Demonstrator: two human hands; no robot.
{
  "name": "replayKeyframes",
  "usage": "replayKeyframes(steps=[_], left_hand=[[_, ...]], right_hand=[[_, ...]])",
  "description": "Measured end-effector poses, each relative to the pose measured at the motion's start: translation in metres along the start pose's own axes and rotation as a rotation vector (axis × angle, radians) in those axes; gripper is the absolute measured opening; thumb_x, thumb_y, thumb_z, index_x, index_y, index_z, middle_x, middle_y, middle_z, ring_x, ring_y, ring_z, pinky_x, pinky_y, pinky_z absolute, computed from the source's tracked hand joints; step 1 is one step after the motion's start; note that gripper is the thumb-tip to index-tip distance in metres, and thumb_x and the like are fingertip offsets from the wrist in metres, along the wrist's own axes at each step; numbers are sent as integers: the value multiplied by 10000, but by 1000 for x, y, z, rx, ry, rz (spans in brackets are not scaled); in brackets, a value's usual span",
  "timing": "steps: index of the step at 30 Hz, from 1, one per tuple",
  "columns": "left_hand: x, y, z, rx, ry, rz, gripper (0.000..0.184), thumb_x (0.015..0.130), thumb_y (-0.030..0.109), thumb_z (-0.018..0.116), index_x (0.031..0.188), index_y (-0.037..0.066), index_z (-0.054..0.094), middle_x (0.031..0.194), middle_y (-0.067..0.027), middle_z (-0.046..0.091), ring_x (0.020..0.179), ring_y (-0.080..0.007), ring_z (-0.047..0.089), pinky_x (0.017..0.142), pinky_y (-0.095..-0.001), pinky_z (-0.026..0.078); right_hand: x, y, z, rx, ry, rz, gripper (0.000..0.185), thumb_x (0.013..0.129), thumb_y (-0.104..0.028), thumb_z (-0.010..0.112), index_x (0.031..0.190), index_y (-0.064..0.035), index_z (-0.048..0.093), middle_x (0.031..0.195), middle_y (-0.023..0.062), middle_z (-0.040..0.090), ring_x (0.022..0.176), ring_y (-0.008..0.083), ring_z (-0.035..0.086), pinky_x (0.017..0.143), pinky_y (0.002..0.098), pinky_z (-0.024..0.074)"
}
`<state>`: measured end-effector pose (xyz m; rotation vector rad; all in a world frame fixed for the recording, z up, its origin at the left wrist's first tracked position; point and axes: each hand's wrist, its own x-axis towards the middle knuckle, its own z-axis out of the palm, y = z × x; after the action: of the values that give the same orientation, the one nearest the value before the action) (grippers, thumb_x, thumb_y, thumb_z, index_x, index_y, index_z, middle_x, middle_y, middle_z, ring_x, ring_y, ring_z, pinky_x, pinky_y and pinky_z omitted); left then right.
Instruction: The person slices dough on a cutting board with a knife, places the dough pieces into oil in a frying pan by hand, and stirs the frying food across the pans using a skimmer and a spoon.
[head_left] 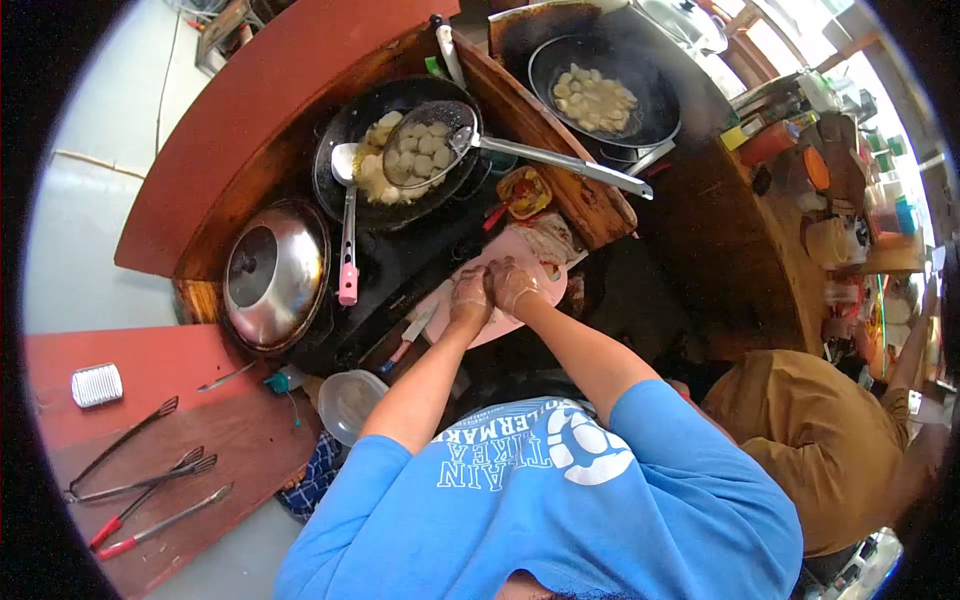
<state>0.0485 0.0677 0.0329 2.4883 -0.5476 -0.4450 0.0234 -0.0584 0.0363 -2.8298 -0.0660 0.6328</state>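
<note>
Both hands are in clear plastic gloves over a pink cutting board. My left hand and my right hand meet near the board's middle, their fingers curled together; anything between them is hidden. A knife lies at the board's left edge. Beyond the board's top right is a crumpled pale cloth or bag, beside a small tray with reddish contents. Further up, a wok holds round pieces, with a skimmer and a ladle resting over it.
A second wok with frying pieces steams at the upper right. A large metal lid stands left. Tongs and a grater lie on the red table. A person in brown is at the right, near a plastic bowl-free shelf.
</note>
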Motion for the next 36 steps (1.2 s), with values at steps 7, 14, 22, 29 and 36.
replayKeyframes(steps=[7, 14, 22, 29, 36], left_hand=[[10, -22, 28, -134, 198, 79, 305, 819, 80, 582, 1122, 65, 609, 1141, -221, 616, 1114, -388, 566, 967, -448, 448], [8, -12, 4, -247, 138, 146, 335, 732, 72, 674, 1064, 56, 631, 1100, -200, 631, 1069, -380, 585, 930, -455, 465], [-10, -33, 1, -487, 230, -109, 298, 762, 65, 666, 1057, 59, 622, 1040, -162, 670, 978, -341, 639, 848, -395, 501], [-50, 0, -39, -397, 386, -115, 286, 795, 59, 664, 1080, 75, 639, 856, -69, 661, 750, -149, 612, 689, -313, 511], [-63, 52, -67, -603, 315, 53, 346, 801, -67, 652, 1125, 43, 600, 868, 1, 603, 749, -83, 580, 633, -247, 537]], right_hand=[[-10, 7, -9, 378, 92, 65, 409, 918, -330, 530, 1218, -57, 581, 1238, 212, 571, 1157, 396, 524, 994, 467, 426], [13, 36, 2, 193, -74, -270, 483, 964, -346, 434, 1354, -73, 513, 1342, 237, 513, 1249, 399, 478, 1026, 428, 425], [21, 53, 27, -116, 126, -404, 444, 956, -274, 444, 1338, -66, 530, 1370, 169, 531, 1204, 349, 537, 1000, 427, 460], [-11, 28, -46, 126, -8, -154, 434, 916, -316, 533, 1209, -8, 620, 1230, 198, 624, 1140, 349, 589, 990, 442, 452], [-144, 46, -136, 462, -18, -401, 365, 848, -261, 626, 1154, -63, 654, 1080, 187, 669, 980, 358, 642, 908, 422, 502]])
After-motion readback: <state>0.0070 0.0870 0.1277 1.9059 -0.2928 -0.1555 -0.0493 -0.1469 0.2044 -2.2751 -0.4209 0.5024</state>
